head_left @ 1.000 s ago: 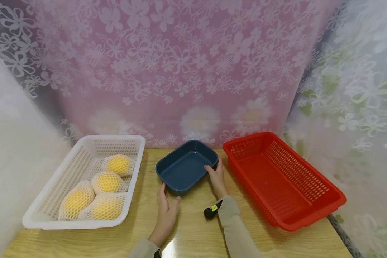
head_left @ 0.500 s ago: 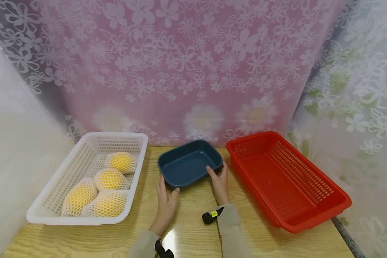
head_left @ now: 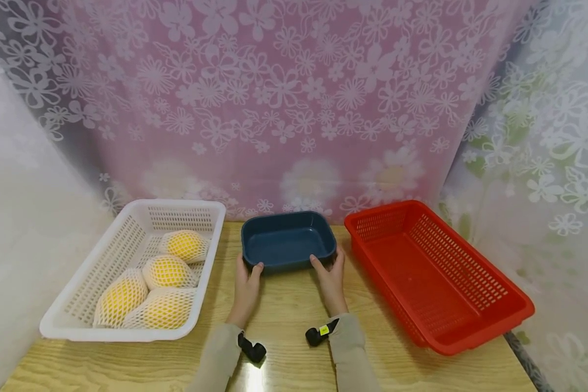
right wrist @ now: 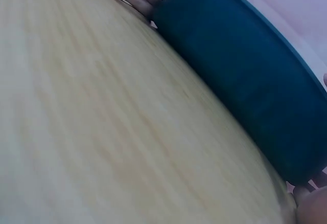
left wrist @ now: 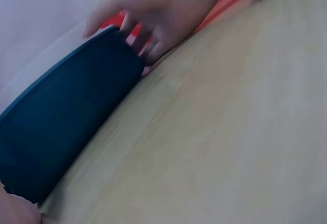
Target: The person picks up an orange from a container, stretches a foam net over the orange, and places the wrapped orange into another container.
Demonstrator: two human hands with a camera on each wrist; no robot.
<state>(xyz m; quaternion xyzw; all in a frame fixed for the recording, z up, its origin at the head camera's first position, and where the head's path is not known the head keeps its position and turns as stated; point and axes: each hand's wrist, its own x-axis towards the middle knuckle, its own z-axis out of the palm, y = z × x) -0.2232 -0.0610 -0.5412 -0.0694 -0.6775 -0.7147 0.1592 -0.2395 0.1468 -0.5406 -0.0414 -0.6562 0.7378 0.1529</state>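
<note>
A dark blue rectangular basin [head_left: 289,244] sits on the wooden table between two baskets, its long side facing me. At its near left corner, my left hand [head_left: 246,288] holds it, with the thumb against the front wall and the fingers round the side. My right hand [head_left: 331,280] grips the near right corner, thumb at the front rim and fingers along the right side. Both wrist views show the basin's outer wall [left wrist: 71,106] close to the tabletop. The far parts of my fingers are hidden behind the corners.
To the left stands a white plastic basket [head_left: 122,338] with several yellow fruits [head_left: 169,272] in white foam nets. A red plastic basket [head_left: 416,277] stands at an angle to the right. A pink flowered curtain [head_left: 294,109] hangs behind the table [head_left: 289,326].
The basin has turned from a slant to nearly square with the table's back edge. My left hand has moved forward with its near left corner; my right hand stays at the right corner.
</note>
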